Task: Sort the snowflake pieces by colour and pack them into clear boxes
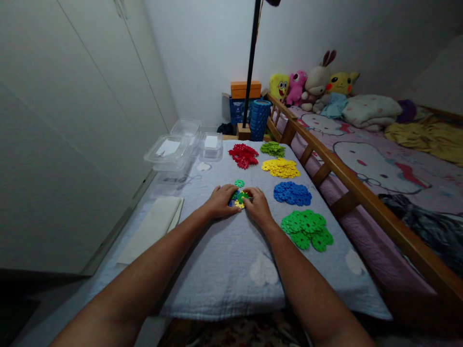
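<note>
Clear plastic boxes stand left of the frame's centre on a cloth-covered table (217, 270). The nearest, a wide lidded box (168, 165), has a white paper (168, 148) at its top; whether it lies inside or on the lid is unclear. Behind it is a clear tub (185, 126), its contents too faint to make out. Just right, a smaller clear box (211, 153) shows a white card (211, 141). At upper centre, an orange box (245, 89) sits on a blue box (237, 110).

At the centre of the frame, a small cluster of snowflake discs (241, 197) in green, yellow and blue lies between the two hands. The left hand (219, 201) grips its left side, fingers curled and thumb at the near edge; the right hand (257, 205) pinches its right side. A single green disc (239, 183) lies just beyond the fingertips.

Right of centre are piles of discs: red (243, 155), lime (273, 149), yellow (281, 168), blue (292, 193) and green (306, 227).
</note>
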A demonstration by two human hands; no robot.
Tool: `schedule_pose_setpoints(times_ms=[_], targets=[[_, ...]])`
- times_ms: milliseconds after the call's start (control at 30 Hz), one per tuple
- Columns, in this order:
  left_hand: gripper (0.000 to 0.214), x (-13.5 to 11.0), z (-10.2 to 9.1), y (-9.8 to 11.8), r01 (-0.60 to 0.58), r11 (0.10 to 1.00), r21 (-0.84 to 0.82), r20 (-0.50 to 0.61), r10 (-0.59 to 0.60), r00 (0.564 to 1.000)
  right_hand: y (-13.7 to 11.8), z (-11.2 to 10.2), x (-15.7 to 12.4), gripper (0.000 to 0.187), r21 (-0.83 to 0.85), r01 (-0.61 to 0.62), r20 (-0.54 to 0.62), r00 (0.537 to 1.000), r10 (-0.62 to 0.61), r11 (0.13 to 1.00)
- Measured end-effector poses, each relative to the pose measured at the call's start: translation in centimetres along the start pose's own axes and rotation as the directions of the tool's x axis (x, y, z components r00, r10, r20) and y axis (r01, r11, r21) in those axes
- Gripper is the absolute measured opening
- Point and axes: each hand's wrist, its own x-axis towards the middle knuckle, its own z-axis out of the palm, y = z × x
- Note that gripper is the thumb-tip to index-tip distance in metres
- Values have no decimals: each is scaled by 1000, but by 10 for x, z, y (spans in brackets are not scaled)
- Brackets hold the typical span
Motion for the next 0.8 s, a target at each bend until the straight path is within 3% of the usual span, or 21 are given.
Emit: schedule_pose_setpoints(times_ms=[200, 367, 500, 600, 700, 800], targets=[[50, 2, 10, 6, 44, 999, -20, -95, -46, 994, 2, 1, 1, 13, 153, -58, -71, 995, 69, 987], [70, -2, 16, 15, 153, 988, 39, -164, -144, 976, -5, -16, -1, 16, 232, -60, -142, 985, 94, 971], [99, 3, 18, 21, 255, 961, 104, -203, -231, 952, -3, -52, -3, 27, 235, -89, -192, 972, 136, 968], [108, 14, 19, 23, 286, 951, 115, -170, -265, 949, 5, -88, -7, 35, 232, -159, -178, 963, 203, 960], [101, 25, 20, 24, 254, 959, 129, -122, -239, 963, 14, -124, -17, 35, 228, -216, -193, 946, 261, 949], [80, 30, 21, 26, 160, 976, 144, -88, -149, 985, 23, -155, -33, 33, 172, -273, -190, 934, 304, 946]])
